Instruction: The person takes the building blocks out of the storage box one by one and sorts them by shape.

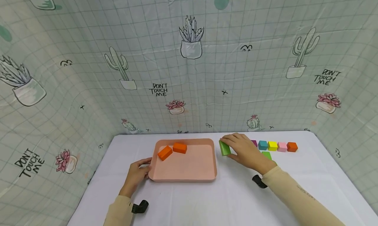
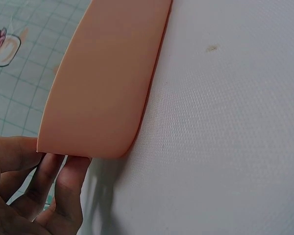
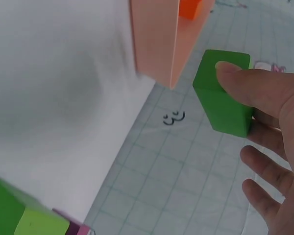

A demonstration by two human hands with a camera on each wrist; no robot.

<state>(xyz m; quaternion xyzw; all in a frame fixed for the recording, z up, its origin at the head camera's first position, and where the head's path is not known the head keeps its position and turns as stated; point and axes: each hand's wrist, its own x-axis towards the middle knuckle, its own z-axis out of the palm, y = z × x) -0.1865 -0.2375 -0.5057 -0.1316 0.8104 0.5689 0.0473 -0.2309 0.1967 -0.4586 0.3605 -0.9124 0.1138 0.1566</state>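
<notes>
Block of green colour point(image 1: 224, 148) is pinched between the thumb point(image 3: 252, 87) and the fingers point(image 3: 267, 137) of the right hand point(image 1: 244, 149), near to the right side of the pink tray point(image 1: 189, 167) but apart from it. The left hand point(image 1: 136, 173), loosely extended, touches the left side of this tray, in which two orange blocks point(image 1: 165, 152) lie toward the far left corner. On the desk point(image 1: 189, 203), to the right, stands a row of coloured blocks point(image 1: 272, 146), with another green block point(image 1: 266, 155) just in front.
</notes>
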